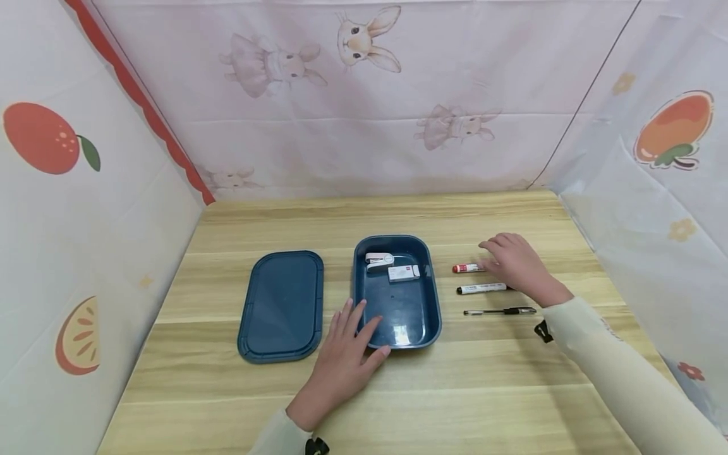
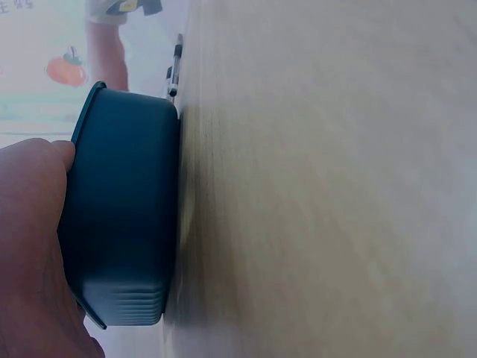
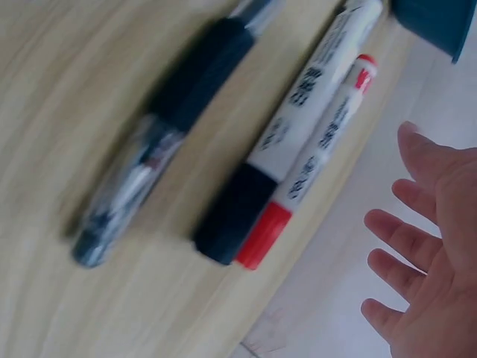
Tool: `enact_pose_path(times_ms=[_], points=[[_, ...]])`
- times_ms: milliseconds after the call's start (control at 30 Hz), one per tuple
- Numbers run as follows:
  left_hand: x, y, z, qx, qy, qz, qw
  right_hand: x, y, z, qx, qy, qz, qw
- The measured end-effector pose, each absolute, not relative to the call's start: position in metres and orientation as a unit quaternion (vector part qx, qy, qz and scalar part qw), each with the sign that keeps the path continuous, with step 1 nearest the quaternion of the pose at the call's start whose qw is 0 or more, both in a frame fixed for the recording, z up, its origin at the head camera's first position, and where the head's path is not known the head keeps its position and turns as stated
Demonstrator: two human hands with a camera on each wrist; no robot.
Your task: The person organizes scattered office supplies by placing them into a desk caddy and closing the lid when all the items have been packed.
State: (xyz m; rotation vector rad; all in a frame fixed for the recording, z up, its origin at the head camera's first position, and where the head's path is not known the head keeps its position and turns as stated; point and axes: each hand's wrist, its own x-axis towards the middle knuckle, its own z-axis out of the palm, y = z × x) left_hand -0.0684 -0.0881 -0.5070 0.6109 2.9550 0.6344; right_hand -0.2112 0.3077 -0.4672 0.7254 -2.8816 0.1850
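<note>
A dark blue tray [image 1: 405, 308] sits mid-table with a small white stapler [image 1: 379, 260] and a white eraser box [image 1: 404, 272] at its far end. My left hand [image 1: 355, 335] lies flat, fingers straight, touching the tray's near-left rim; in the left wrist view that hand [image 2: 33, 246] presses the tray wall [image 2: 123, 216]. My right hand [image 1: 500, 256] hovers with spread fingers over the red-capped marker [image 1: 465, 268]. Beside it lie a black-capped marker [image 1: 482, 289] and a black pen [image 1: 499, 311]. In the right wrist view the hand [image 3: 425, 239] holds nothing, apart from the red marker [image 3: 313, 171].
The tray's blue lid [image 1: 281, 305] lies flat to the left of the tray. Fabric walls printed with rabbits and fruit close in the wooden table [image 1: 483, 392] on three sides. Bare wood runs along the near edge and the far side.
</note>
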Motion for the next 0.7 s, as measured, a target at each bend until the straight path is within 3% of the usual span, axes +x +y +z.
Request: enact_pose_path(times_ms=[200, 533, 700], points=[[-0.069, -0.089, -0.508, 0.198, 0.959, 0.201, 0.031, -0.212, 0.323, -0.476, 0.254, -0.961, 0.068, 0.084], [-0.069, -0.089, -0.508, 0.2, 0.959, 0.197, 0.03, -0.211, 0.343, -0.486, 0.211, -0.975, 0.065, 0.012], [-0.068, -0.09, -0.508, 0.202, 0.959, 0.195, 0.028, -0.211, 0.348, -0.492, 0.21, -0.976, 0.047, 0.012]])
